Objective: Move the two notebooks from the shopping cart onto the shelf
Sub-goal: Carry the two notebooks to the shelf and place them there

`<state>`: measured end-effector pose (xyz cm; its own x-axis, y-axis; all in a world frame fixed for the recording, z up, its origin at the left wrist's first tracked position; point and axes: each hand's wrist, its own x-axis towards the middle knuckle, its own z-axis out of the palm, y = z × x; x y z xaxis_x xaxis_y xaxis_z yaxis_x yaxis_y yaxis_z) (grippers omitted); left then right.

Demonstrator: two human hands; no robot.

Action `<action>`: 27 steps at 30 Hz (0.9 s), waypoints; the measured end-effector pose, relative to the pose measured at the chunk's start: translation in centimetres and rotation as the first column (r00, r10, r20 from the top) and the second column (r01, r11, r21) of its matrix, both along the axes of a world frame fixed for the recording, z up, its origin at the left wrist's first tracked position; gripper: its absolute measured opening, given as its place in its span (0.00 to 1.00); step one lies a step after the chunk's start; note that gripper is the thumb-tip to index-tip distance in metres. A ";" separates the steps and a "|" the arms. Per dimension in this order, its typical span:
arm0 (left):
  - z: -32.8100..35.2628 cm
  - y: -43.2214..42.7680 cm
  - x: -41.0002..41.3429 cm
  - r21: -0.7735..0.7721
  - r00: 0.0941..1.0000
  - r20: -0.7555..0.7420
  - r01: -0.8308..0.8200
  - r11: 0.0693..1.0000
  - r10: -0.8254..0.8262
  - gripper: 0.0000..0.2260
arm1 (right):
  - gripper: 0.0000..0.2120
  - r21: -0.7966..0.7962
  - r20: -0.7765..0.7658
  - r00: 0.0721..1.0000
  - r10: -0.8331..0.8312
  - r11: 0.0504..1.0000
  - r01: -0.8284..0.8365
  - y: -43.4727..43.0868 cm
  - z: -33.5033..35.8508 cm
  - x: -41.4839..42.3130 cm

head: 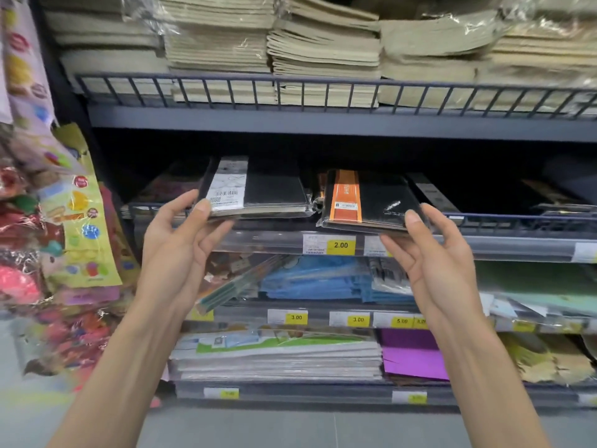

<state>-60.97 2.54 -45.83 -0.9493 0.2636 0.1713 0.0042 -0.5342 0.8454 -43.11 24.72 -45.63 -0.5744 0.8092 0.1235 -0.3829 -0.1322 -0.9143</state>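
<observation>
My two forearms come in from the bottom edge of the frame, and their elbows are cut off there. My left hand [181,240] is in the centre left; it pinches the near left corner of the black plastic-wrapped notebook with the white barcode band [255,189], thumb on top and the other fingers below, mostly hidden under the cover. My right hand [433,257] is in the centre right and holds the near right corner of the black plastic-wrapped notebook with the orange paper band [368,202] in the same way, thumb on top.

Both notebooks lie almost flat, side by side, at the wire front rail of the dark metal middle shelf [504,221]. Their long sides run left to right in the picture, and each band is at its left end. I cannot tell if they already rest on the shelf or only on my fingers.

Below them a yellow price tag [340,245] reads 2.00. Lower tags read 3.00, 3.00 and 5.00; the lowest ones are too blurred. The print on the bands is too small to read.

At the top, beige wrapped paper stacks [323,43] fill the upper shelf. At the left edge hang blurred colourful packets [74,221].
</observation>
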 end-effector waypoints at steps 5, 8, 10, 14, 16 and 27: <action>0.2 0.3 -1.0 -0.037 1.000 0.002 -0.010 0.999 0.010 0.18 | 0.22 0.045 0.049 0.999 -0.020 0.999 0.018 0.1 0.1 -0.6; -0.1 0.4 -1.4 -0.046 1.000 -0.014 0.004 0.999 -0.005 0.16 | 0.25 0.061 0.055 0.998 -0.017 0.998 0.014 0.3 0.3 -0.7; -0.1 0.3 -1.6 -0.047 0.999 -0.029 0.016 0.999 -0.018 0.21 | 0.29 0.081 0.048 0.999 -0.008 0.997 0.005 0.3 0.3 -0.7; 0.1 0.1 -1.8 -0.070 0.998 -0.046 0.045 0.997 -0.048 0.27 | 0.40 0.136 0.053 0.999 -0.013 0.991 0.005 -0.1 -0.1 -1.0; 0.0 0.1 -1.8 -0.083 0.997 -0.063 0.034 0.996 -0.039 0.27 | 0.41 0.163 0.074 0.996 -0.054 0.986 0.042 0.0 -0.2 -1.3; -0.8 1.3 -2.5 -0.315 0.973 -0.218 -0.146 0.938 0.078 0.23 | 0.32 0.546 0.286 0.890 -0.355 0.824 0.153 1.6 -1.1 -2.3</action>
